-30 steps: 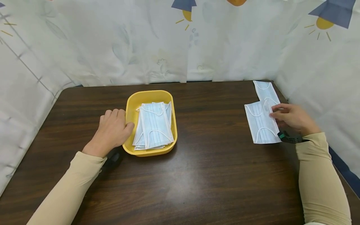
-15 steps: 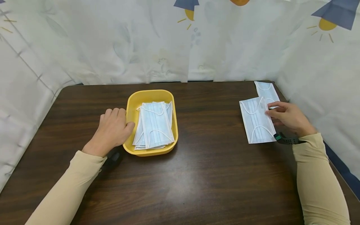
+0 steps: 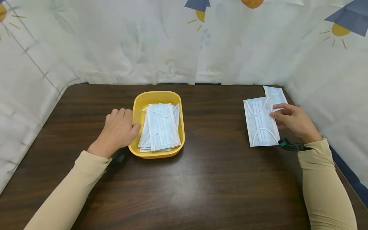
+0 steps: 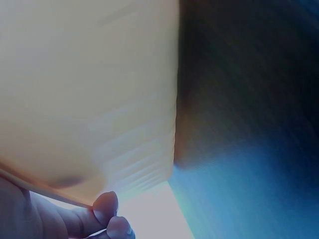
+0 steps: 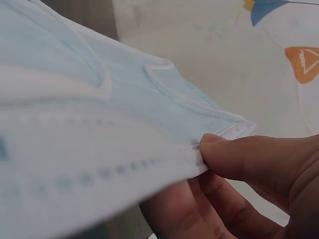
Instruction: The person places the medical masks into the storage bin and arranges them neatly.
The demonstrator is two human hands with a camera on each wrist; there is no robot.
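Note:
A yellow tray sits mid-table with several light blue face masks stacked in it. My left hand rests against the tray's left wall, fingers curled over its rim. At the right, my right hand pinches the edge of a blue face mask between thumb and fingers; the right wrist view shows that mask lifted at the pinched edge. A second mask lies flat behind it near the table's far right corner.
The dark wooden table is walled by a white patterned cloth at the back and on both sides. The table's right edge runs close beside my right forearm.
My right hand has drawn the pinched mask leftward and slightly away from the second mask. My left hand has stayed on the tray.

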